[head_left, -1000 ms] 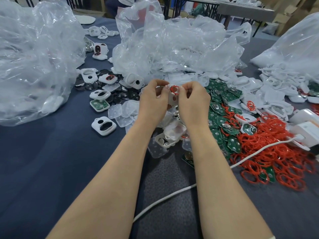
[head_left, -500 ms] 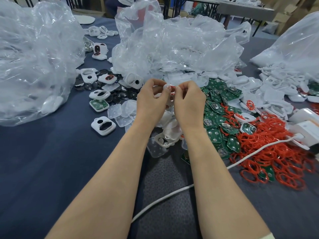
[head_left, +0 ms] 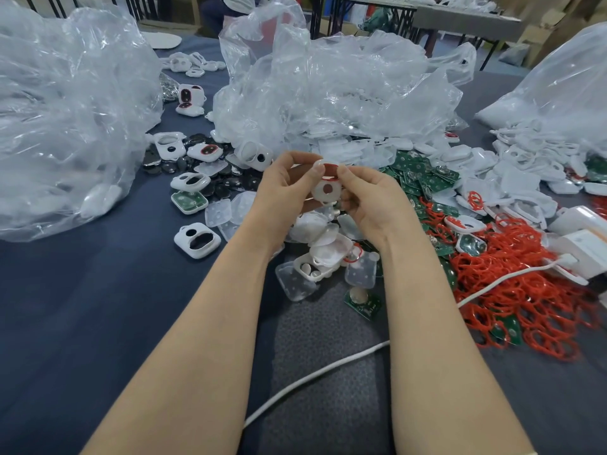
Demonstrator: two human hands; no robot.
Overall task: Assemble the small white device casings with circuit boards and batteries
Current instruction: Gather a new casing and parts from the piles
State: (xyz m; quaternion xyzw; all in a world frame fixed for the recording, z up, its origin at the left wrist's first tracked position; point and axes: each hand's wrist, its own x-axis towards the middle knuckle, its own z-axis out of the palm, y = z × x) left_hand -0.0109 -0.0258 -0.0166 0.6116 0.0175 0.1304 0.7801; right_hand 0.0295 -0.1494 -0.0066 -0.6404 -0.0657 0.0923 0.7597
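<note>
Both hands hold one small white casing (head_left: 325, 190) with a red ring showing in its openings, lifted above the table's middle. My left hand (head_left: 285, 192) grips its left side, thumb on the top edge. My right hand (head_left: 369, 198) pinches the right side with curled fingers. Below the hands lie loose white casing halves (head_left: 328, 254) and clear square covers (head_left: 295, 284). Green circuit boards (head_left: 423, 182) pile up to the right, one with a round battery (head_left: 363, 302) nearer me. Red rubber rings (head_left: 525, 290) heap at the right.
Three big clear plastic bags stand at the left (head_left: 65, 119), the centre back (head_left: 328, 87) and the far right (head_left: 565, 93). A white cable (head_left: 315, 376) crosses the blue table (head_left: 82, 307). White boxes (head_left: 584, 238) sit at the right edge. Black discs (head_left: 226, 188) and casings (head_left: 196, 240) lie left.
The casing has turned so its face with the red ring now shows between my hands. Both hands stay together, having shifted slightly.
</note>
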